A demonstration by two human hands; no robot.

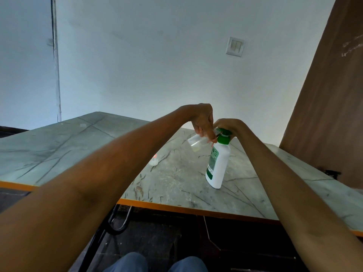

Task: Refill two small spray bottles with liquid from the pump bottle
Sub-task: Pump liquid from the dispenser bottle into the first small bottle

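Observation:
A white pump bottle [219, 163] with a green pump head and green label stands on the marble-patterned table [176, 183]. My right hand [229, 125] lies over the pump head, fingers curled on it. My left hand [203, 120] holds a small clear spray bottle [197, 142] tilted, its open neck up against the pump's nozzle. A little pale liquid sits in the bottom of that bottle. A second small clear bottle [154, 160] stands on the table to the left, mostly hidden behind my left forearm.
The table has an orange front edge [157, 205] and reaches back to a white wall with a light switch [235, 46]. A brown wooden panel [330, 114] rises at the right. Chair legs and dark floor lie below the table, my knees at the bottom.

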